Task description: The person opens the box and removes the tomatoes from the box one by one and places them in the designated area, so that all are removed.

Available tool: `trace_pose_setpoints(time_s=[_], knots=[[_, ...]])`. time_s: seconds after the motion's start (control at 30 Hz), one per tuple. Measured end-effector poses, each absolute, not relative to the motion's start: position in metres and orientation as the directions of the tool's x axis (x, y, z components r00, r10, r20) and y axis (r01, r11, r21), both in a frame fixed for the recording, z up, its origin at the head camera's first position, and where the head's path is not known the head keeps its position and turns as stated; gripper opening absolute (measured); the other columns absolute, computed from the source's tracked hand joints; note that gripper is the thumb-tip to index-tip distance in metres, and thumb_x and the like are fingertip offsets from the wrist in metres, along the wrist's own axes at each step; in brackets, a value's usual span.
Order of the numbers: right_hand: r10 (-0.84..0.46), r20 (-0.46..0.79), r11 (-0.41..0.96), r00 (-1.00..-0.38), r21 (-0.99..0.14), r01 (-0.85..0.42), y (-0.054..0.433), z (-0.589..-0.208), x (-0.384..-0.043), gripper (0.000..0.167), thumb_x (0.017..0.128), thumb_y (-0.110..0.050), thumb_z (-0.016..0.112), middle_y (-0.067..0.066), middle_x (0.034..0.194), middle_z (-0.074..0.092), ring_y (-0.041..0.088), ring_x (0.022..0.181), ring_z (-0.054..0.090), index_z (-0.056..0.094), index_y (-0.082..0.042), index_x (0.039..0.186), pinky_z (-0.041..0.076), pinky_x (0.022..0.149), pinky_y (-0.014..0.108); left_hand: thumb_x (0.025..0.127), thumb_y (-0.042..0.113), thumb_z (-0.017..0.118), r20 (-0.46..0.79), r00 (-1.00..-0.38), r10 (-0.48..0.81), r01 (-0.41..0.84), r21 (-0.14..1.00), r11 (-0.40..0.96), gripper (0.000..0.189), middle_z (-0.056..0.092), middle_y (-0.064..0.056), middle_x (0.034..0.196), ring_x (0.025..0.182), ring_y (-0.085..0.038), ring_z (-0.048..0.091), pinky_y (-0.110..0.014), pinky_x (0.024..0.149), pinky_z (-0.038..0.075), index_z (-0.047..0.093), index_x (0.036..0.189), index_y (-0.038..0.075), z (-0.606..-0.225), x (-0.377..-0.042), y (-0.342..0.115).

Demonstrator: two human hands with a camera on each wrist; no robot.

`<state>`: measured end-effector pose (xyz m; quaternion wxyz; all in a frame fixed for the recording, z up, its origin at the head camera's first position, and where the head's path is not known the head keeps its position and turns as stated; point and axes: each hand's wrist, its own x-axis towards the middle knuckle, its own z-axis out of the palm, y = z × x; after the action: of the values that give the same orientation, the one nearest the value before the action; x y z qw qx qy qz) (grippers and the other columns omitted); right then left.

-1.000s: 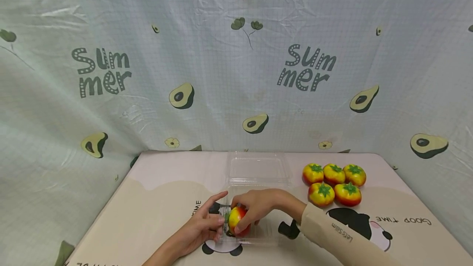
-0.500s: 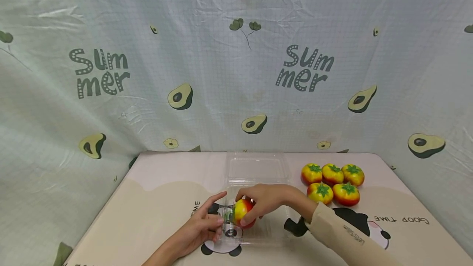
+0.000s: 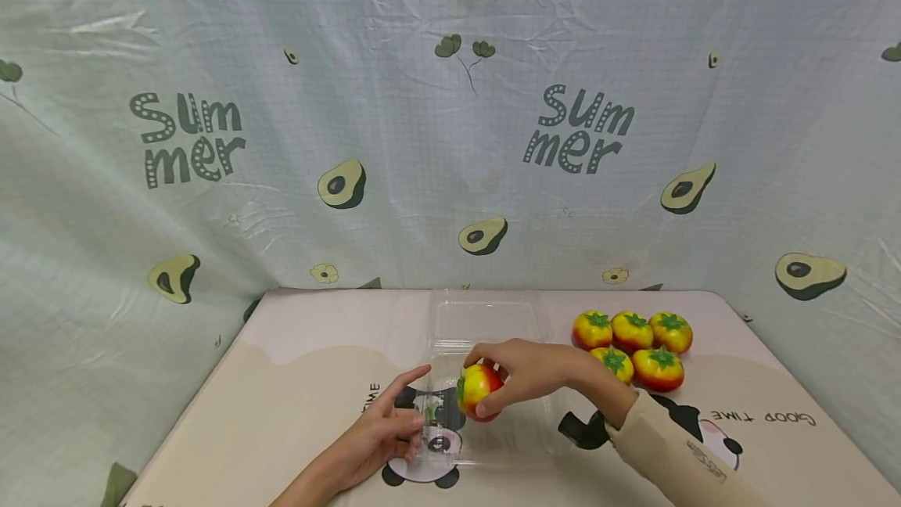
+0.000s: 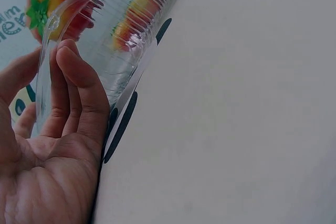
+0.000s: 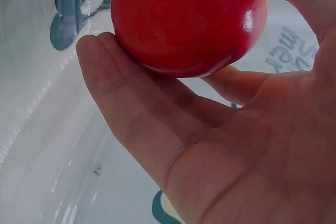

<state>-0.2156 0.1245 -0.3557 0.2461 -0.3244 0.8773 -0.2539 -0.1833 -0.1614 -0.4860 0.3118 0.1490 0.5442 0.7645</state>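
Note:
My right hand [image 3: 524, 374] grips a glossy red-and-yellow toy tomato [image 3: 479, 391] between thumb and fingers, over a clear plastic clamshell box [image 3: 486, 452]. The tomato's green leafy top points left. In the right wrist view its red underside [image 5: 189, 24] faces the camera. Beside the box's left wall is my left hand [image 3: 383, 433], index finger stretched out and the other fingers loosely bent. In the left wrist view, its fingertips [image 4: 65, 51] are right at the rim of the clear wall.
Several similar toy tomatoes [image 3: 658, 370] sit in two rows at the right back of the table. The box's hinged lid [image 3: 489, 323] lies folded back behind it. A printed curtain [image 3: 401, 100] hangs along the table's far edge.
My right hand has lifted the tomato and carried it right and slightly back, away from the box's left end. My left hand has barely moved.

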Motion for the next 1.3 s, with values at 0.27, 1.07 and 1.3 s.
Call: trace_pose_setpoints(time_s=[0.27,1.07,1.3], knots=[[-0.676,-0.245,0.652,-0.695,-0.639,-0.409,0.142,-0.356,-0.213,0.055,0.085,-0.039,0.080,-0.008,0.116,0.062,0.014,0.108,0.058,0.057,-0.026,0.133,0.054,0.090,0.026,0.103,0.003,0.054,-0.079,-0.758,0.647,-0.303,0.922,-0.242,0.079,0.062,0.005,0.076,0.068,-0.007,0.059,-0.021,0.065,0.054,0.012,0.165,0.026,-0.488,-0.184,-0.161],[-0.616,-0.157,0.599,-0.772,-0.730,-0.329,0.192,-0.343,-0.193,0.064,0.089,-0.043,0.078,0.001,0.130,0.061,0.022,0.117,0.058,0.051,-0.024,0.144,0.054,0.093,0.027,0.103,0.003,0.054,-0.068,-0.756,0.651,-0.290,0.926,-0.240,0.079,0.060,0.006,0.076,0.069,-0.007,0.059,-0.021,0.065,0.053,0.012,0.165,0.029,-0.489,-0.184,-0.162],[-0.604,-0.118,0.569,-0.789,-0.756,-0.323,0.206,-0.340,-0.188,0.065,0.091,-0.036,0.078,0.008,0.138,0.056,0.026,0.120,0.056,0.049,-0.020,0.146,0.054,0.093,0.021,0.103,0.003,0.054,-0.061,-0.751,0.657,-0.288,0.926,-0.243,0.080,0.062,0.005,0.077,0.069,-0.006,0.060,-0.020,0.065,0.054,0.012,0.165,0.029,-0.490,-0.184,-0.162]])
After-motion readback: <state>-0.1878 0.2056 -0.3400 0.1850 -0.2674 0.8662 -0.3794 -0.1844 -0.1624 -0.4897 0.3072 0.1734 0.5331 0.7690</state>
